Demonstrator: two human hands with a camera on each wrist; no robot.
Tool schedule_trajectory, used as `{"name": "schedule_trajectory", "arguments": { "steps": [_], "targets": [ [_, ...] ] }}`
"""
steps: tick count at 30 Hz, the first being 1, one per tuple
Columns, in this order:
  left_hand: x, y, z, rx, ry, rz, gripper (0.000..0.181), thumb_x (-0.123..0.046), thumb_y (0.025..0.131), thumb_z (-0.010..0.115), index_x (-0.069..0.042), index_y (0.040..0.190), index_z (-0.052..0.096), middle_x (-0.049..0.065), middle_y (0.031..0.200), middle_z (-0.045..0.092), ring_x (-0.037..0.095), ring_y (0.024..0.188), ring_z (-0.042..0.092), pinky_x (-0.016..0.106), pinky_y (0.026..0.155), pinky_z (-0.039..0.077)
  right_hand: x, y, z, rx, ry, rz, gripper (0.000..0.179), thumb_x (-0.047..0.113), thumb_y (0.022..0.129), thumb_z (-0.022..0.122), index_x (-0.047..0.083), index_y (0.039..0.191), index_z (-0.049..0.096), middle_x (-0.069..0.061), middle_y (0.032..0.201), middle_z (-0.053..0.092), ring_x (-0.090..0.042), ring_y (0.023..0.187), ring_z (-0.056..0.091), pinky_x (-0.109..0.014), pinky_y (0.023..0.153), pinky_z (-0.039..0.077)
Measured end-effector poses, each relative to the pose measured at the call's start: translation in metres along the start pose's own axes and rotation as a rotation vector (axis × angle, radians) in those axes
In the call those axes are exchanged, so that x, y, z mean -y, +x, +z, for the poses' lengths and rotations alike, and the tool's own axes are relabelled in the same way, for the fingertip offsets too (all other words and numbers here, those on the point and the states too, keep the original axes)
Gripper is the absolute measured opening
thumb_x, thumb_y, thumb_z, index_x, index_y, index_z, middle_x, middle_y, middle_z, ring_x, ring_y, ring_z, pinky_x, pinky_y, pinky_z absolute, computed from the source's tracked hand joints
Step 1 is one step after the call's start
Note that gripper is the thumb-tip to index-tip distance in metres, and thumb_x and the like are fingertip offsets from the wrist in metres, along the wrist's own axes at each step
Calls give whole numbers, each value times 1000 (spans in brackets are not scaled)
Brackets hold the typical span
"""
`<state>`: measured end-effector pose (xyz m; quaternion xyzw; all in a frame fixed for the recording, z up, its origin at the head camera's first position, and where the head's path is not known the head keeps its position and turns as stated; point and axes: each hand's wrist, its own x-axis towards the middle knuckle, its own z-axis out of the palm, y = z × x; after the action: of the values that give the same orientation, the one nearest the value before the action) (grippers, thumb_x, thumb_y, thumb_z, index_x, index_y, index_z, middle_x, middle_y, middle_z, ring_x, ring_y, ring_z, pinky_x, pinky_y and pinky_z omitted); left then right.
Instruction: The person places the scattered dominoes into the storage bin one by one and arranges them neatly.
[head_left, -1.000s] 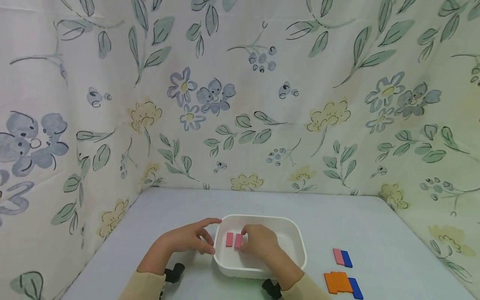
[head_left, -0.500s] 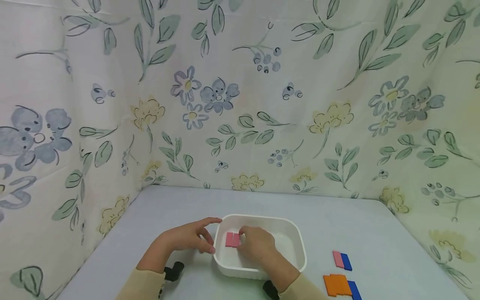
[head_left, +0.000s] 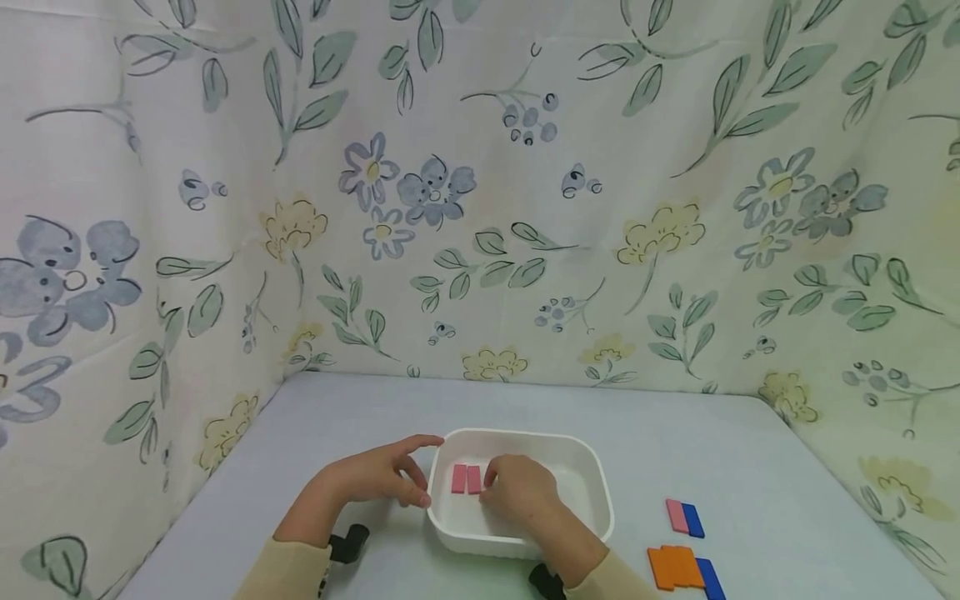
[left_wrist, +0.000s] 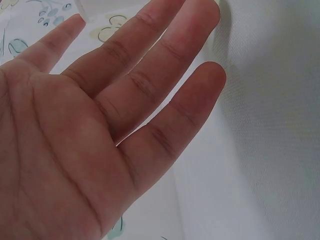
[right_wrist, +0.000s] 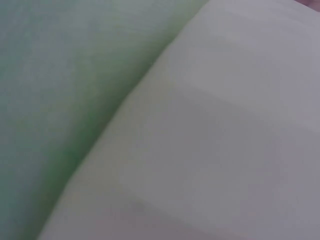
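A white plastic tray (head_left: 525, 543) with rounded corners stands in front of me in the head view. Side by side inside it lie two small pink rectangular pieces (head_left: 459, 479), a narrow gap between them. My right hand (head_left: 525, 496) reaches into the tray, its bent thumb and index fingertips close to the right edge of the second pink piece (head_left: 474, 480); I cannot tell whether it holds anything. Against the tray's left rim rest the thumb and index finger of my left hand (head_left: 375, 475). Its other fingers (left_wrist: 145, 85) stretch out loosely in the left wrist view.
To the right of the tray lie a pink piece (head_left: 676, 516) and a blue piece (head_left: 692, 521) side by side. Nearer me are orange pieces (head_left: 677, 567) beside another blue piece (head_left: 710, 578). A floral curtain (head_left: 480, 208) hangs behind the white table (head_left: 637, 408).
The second pink piece moved left against the first, then a narrow gap opened again. My right fingertips have drawn back slightly to the right. My left hand stays at the rim.
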<state>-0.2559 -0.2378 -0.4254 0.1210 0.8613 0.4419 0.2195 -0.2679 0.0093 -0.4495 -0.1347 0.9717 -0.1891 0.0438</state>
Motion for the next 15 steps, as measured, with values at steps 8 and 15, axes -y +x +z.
{"name": "schedule_trajectory", "arguments": {
  "steps": [8, 15],
  "targets": [
    [0, 0, 0, -4, -4, 1, 84, -24, 81, 85, -29, 151, 40, 4, 102, 67, 24, 84, 63, 52, 82, 44, -1, -1, -2, 9, 25, -49, 10, 18, 82, 78, 21, 89, 73, 4, 88, 65, -18, 82, 55, -45, 79, 48],
    [4, 1, 0, -8, -4, -6, 84, -24, 81, 85, -29, 152, 40, 4, 102, 67, 24, 87, 61, 54, 83, 44, -14, -5, -9, -18, 46, -97, 16, 25, 82, 81, 21, 95, 72, 7, 79, 60, -13, 71, 53, -36, 66, 46]
  ]
}}
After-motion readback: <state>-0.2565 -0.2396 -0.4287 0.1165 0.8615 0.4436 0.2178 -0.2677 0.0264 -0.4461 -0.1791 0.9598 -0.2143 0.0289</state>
